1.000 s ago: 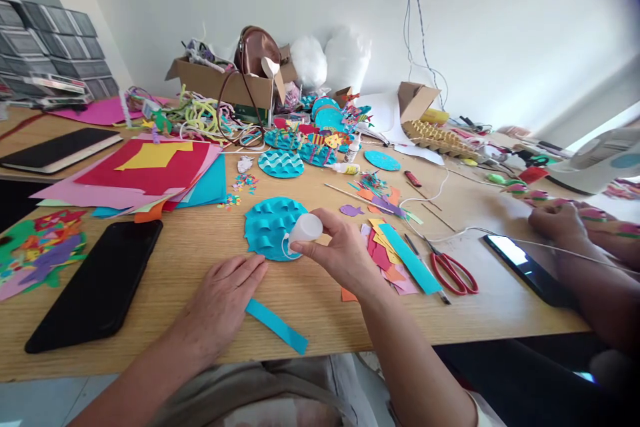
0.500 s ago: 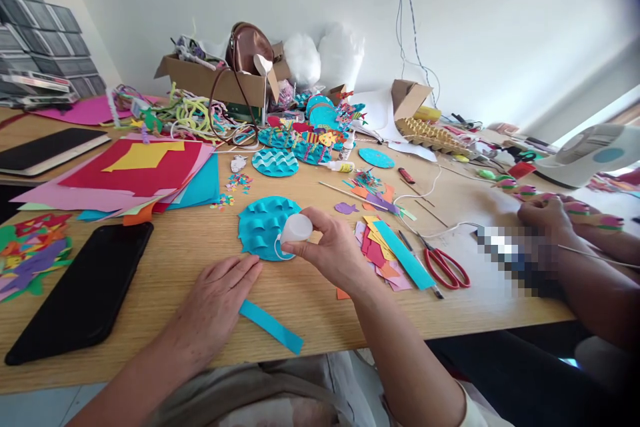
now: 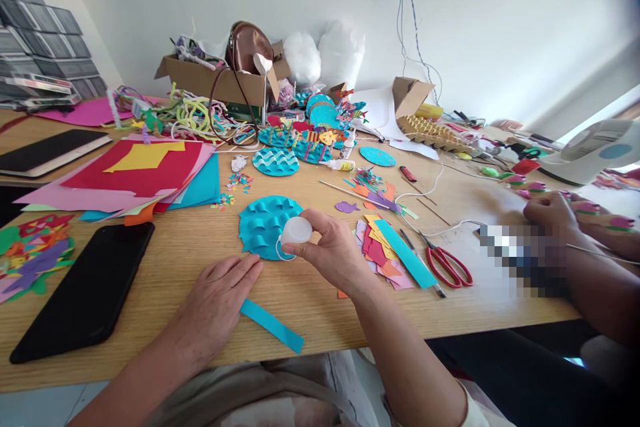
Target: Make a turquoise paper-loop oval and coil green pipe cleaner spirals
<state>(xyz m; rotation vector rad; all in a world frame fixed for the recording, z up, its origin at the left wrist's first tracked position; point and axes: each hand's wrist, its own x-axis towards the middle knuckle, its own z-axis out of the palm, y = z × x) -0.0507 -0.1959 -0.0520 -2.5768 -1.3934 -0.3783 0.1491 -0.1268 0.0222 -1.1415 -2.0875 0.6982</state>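
Observation:
A round blue paper disc (image 3: 265, 213) with rows of raised, curled paper waves lies on the table before me. My right hand (image 3: 333, 250) grips a white squeeze bottle (image 3: 297, 232), tilted with its base toward me, over the disc's right side. A thin white loop hangs by the bottle; its tip is hidden. My left hand (image 3: 220, 293) lies flat with its fingertips at the disc's lower edge. Beside that hand is a blue paper strip (image 3: 274, 327).
Right of my hand lie paper scraps (image 3: 375, 250), another blue strip (image 3: 405, 253) and red-handled scissors (image 3: 449, 267). A black phone (image 3: 85, 290) and coloured sheets (image 3: 130, 177) are at left. A co-worker's hand (image 3: 553, 213) rests at right. Finished-looking wavy discs (image 3: 276, 162) stand behind.
My hands and the bottle hold nearly the same place over the disc. The co-worker's hand at right has shifted slightly; the whole view has moved a little.

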